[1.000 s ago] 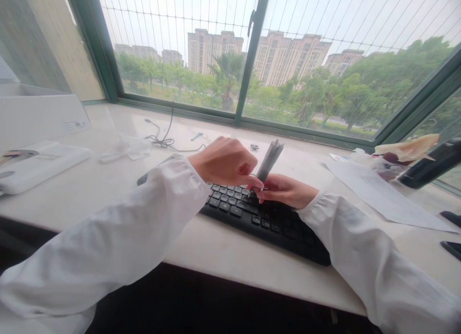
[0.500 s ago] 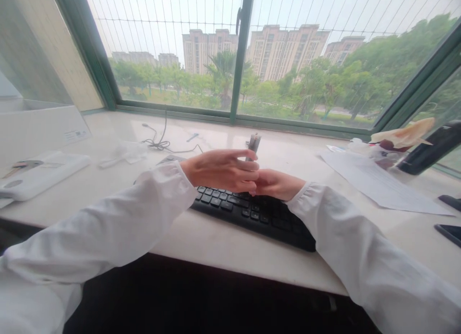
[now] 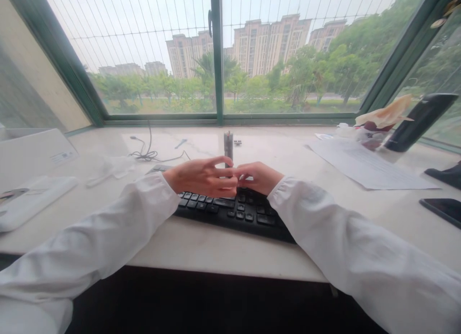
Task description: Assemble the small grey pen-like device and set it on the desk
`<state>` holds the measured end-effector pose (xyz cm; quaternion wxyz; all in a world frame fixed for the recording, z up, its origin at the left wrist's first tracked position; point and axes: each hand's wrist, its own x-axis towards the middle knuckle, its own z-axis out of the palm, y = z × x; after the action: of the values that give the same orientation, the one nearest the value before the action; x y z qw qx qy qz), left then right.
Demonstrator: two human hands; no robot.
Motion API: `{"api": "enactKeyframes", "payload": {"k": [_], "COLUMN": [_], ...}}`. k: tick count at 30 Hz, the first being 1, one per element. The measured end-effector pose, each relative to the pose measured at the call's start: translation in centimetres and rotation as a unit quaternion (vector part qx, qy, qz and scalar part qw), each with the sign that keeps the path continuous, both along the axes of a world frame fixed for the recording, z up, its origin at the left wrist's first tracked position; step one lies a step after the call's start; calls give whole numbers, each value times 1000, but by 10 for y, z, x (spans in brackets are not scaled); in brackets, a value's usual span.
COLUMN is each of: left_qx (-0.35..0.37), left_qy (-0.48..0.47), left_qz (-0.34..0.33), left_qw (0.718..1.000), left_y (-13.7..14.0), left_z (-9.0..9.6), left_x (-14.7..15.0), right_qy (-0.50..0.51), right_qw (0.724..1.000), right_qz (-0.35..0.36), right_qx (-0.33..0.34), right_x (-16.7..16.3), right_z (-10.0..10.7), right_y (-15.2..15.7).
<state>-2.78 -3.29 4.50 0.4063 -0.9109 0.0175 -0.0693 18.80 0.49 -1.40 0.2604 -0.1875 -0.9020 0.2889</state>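
A narrow, dark grey upright object, with a lighter metallic-looking top end, sticks up beyond the fingers of my left hand. Those fingers are closed around its lower part, which they hide; its kind I cannot make out. My right hand is at the right of it, thumb and fingertips pinched together against my left fingertips. Whatever sits in that pinch is too small or hidden. Both hands are over a black keyboard, covering part of its keys. A small metallic piece shows just right of the grey object's top.
At the left lie a thin cable, crumpled clear plastic, a white box and a white flat case. To the right are paper sheets, a dark cylinder and a phone. A window frame rises behind.
My right hand has drawn slightly right from my left one, with its fingers now in a pinch. The grey object stands straighter. The whole view has shifted.
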Motion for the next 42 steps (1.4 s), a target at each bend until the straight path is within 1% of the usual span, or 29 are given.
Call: {"api": "enactKeyframes", "payload": {"k": [3,5,7,9,13,21,26,31,36,39,42], "left_qx": [-6,-7,-24,-45,-56,-39,-84,-99,-75,-63,-67], "left_qy": [-17,-23,-32,-40,-33,-16,-8,-11,-35,-29,-23], "left_qz": [-18,-26,-31,-33,-23,-5,31,31,-11,-3,12], "left_qw": [1000,999,999,998,998,999,996,995,997,998,997], "left_y": [0,-1,-1,-1,1,2,2,4,4,4,3], "left_z": [-1,-1,-1,-2,-5,-6,-6,-8,-9,-9,-8], "left_x": [0,1,2,2,0,-1,0,-1,-1,-1,-1], "right_qy": [13,5,-7,-8,-25,-22,-15,-9,-10,-1,3], "right_qw": [1000,998,996,994,994,994,993,993,992,991,990], "right_qz": [-21,-32,-39,-39,-29,-42,-45,-45,-47,-45,-47], "right_qx": [16,50,84,97,99,103,109,110,119,129,130], "right_x": [-2,-2,-2,-2,-3,-1,-1,-2,-2,-1,-1], "right_z": [-3,-2,0,1,3,3,1,0,0,-1,-2], "right_y": [-2,-4,-7,-8,-8,-9,-8,-9,-9,-8,-7]}}
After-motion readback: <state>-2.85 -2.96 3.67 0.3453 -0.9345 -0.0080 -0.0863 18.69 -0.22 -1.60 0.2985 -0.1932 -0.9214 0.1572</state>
